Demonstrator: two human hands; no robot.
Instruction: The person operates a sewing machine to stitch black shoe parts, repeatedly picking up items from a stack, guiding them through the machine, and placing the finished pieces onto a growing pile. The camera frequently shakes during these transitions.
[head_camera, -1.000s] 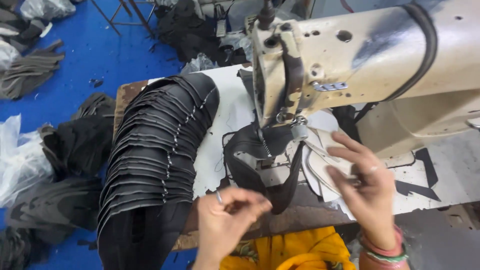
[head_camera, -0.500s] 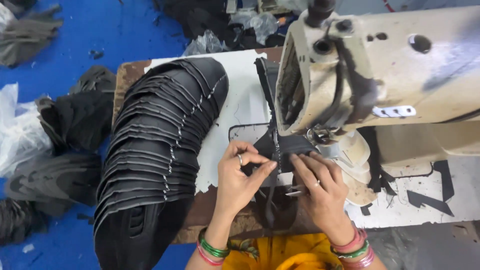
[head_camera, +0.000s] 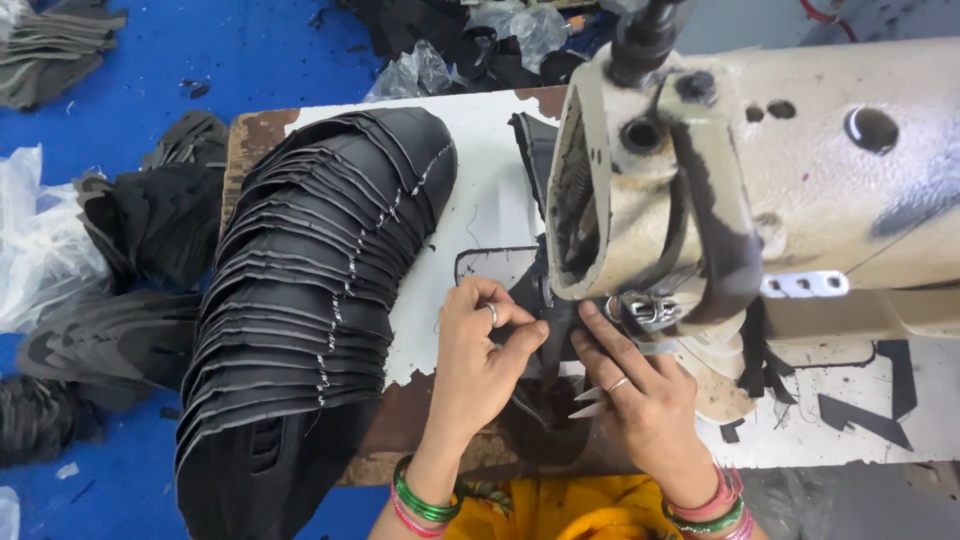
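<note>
A bright blue floor (head_camera: 150, 70) fills the left side and top of the view. A worn wooden worktable (head_camera: 255, 135) with a chipped white painted top (head_camera: 480, 215) stands on it, bare brown wood showing at the near edge and far left corner. Heaps of dark grey and black fabric pieces (head_camera: 150, 215) lie on the floor left of the table, with more grey pieces (head_camera: 55, 45) at the top left corner. Crumpled clear plastic bags (head_camera: 40, 250) sit at the left edge, and another (head_camera: 420, 70) lies beyond the table. Light is even and soft.
</note>
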